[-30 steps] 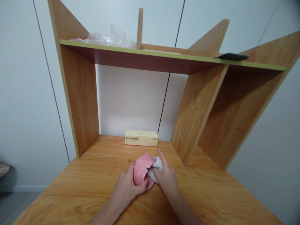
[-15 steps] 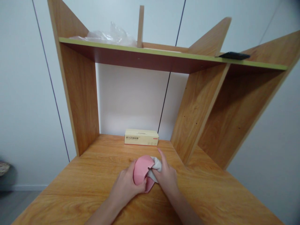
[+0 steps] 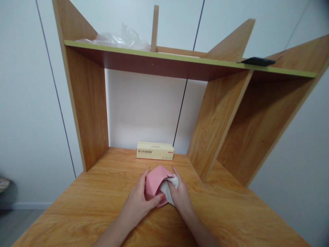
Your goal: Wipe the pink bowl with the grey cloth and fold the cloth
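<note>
Lower centre of frame: pink container [image 3: 154,181], angular-sided and hollow, tilted so that its mouth faces the lower right. Left hand [image 3: 140,198] gripping the container along its left side, thumb at the near rim. Right hand [image 3: 181,194] gripping a pale grey-white cloth [image 3: 165,190], thumb pressed into it, a finger extended toward the top of frame. Cloth partly inside the mouth, partly lapping the right-hand rim. Contact between container and wooden desk [image 3: 102,193]: cannot tell, lower edge partly covered by the left thumb. Just below mid-frame: long cream box [image 3: 155,152] with printed characters, on the desk, beyond the hands. Upper left: crumpled clear plastic [image 3: 119,40] on the shelf [image 3: 144,63]. Upper right: dark flat object [image 3: 259,61] at the shelf's front edge.
</note>
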### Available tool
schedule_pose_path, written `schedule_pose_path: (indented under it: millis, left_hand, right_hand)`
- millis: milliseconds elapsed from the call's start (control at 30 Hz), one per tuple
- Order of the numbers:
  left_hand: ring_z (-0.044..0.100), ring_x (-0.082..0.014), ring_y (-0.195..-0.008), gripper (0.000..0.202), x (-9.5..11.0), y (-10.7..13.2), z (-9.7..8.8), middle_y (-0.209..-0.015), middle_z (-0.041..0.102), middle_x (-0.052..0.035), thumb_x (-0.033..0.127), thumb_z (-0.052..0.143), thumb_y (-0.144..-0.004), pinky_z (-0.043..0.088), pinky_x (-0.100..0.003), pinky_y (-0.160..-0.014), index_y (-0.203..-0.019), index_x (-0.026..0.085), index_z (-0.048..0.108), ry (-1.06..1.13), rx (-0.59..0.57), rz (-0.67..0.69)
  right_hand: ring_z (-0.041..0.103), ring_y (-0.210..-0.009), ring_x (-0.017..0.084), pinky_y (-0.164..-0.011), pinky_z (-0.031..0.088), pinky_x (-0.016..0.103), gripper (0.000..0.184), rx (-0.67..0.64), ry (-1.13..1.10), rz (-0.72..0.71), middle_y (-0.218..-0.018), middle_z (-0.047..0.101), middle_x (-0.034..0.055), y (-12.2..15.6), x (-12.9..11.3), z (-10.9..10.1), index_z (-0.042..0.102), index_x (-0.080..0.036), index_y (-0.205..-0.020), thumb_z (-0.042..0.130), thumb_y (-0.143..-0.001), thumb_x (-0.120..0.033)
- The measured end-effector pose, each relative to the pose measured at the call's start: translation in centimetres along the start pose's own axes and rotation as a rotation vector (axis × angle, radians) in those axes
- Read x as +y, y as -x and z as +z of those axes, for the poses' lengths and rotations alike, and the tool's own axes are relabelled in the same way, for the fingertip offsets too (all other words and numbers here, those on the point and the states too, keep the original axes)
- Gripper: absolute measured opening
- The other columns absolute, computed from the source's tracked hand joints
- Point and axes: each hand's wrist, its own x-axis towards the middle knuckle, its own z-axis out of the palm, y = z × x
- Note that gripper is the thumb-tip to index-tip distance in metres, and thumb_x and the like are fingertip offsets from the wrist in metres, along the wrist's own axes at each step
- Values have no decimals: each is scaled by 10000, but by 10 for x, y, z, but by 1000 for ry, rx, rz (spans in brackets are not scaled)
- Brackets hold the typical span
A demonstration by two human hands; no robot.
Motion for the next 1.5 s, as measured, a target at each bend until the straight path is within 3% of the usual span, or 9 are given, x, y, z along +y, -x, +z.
schedule_pose_path:
  millis: [100, 200, 333, 533, 633, 833, 1100, 1267, 1500]
  left_hand:
    - [409, -252, -1156, 777, 2, 2, 5, -1279, 418, -147, 391, 625, -678, 319, -374, -956, -1302, 145, 231, 110, 6, 43]
    - [484, -230, -1072, 664, 6, 4, 8, -1185, 508, -118, 336, 622, -684, 370, -347, -903, -1240, 161, 305, 145, 9, 49]
    - [581, -209, -856, 580, 9, 2, 5, -971, 612, -91, 350, 601, -681, 446, -308, -750, -1159, 135, 354, 85, 6, -51]
    - [591, -222, -803, 502, 9, 0, -1, -920, 627, -74, 397, 590, -659, 444, -296, -690, -1079, 165, 441, -36, 0, -83]
    - [593, -216, -777, 478, 9, 1, 0, -889, 632, -61, 380, 585, -655, 441, -292, -683, -1067, 172, 461, -82, 4, -76]
    - [595, -227, -809, 481, 10, 2, -2, -911, 640, -61, 393, 569, -654, 444, -297, -707, -1076, 178, 484, -147, 2, -55]
    - [610, -240, -772, 547, 17, 5, -6, -874, 655, -56, 456, 555, -652, 430, -299, -660, -1128, 200, 467, -302, -13, -75]
    - [581, -267, -749, 552, 21, 5, -9, -834, 649, -68, 518, 541, -637, 396, -340, -686, -1070, 178, 507, -449, 14, -33]
    - [510, -253, -732, 480, 23, 5, -10, -794, 623, -68, 451, 547, -631, 354, -347, -724, -1013, 161, 529, -501, 83, 77]
  right_hand:
    - [592, -887, 212, -764, 459, 311, 411, -23, -212, 85, -966, 640, 95, 0, -2, 5, 528, -131, -1078, 468, -733, -347]
    - [609, -812, 220, -717, 475, 313, 330, -93, -309, 133, -896, 655, 96, 1, -5, 9, 574, -133, -931, 479, -727, -374]
    - [597, -854, 214, -749, 466, 318, 405, -61, -255, 108, -979, 632, 84, -1, -7, 8, 534, -153, -1037, 527, -678, -341]
    - [602, -740, 200, -660, 475, 307, 582, 77, -10, 115, -902, 633, 59, -4, -13, -5, 445, -173, -1192, 547, -642, -332]
    - [600, -712, 189, -662, 473, 308, 608, 46, 29, 95, -859, 635, 31, -4, -12, -6, 421, -207, -1218, 559, -635, -309]
    - [601, -704, 179, -647, 482, 295, 555, -23, -161, 62, -837, 640, 29, -4, -6, 2, 461, -165, -1169, 549, -638, -300]
    - [604, -731, 207, -656, 456, 310, 561, 17, 157, 17, -850, 646, 25, 1, -19, -13, 425, -230, -1207, 518, -656, -270]
    - [607, -717, 196, -637, 458, 291, 568, 1, 121, -2, -875, 641, 33, 3, -18, -9, 391, -200, -1219, 500, -666, -267]
    - [606, -707, 185, -629, 459, 277, 554, -33, 127, 1, -836, 641, 18, 2, -15, -6, 393, -195, -1212, 487, -668, -245]
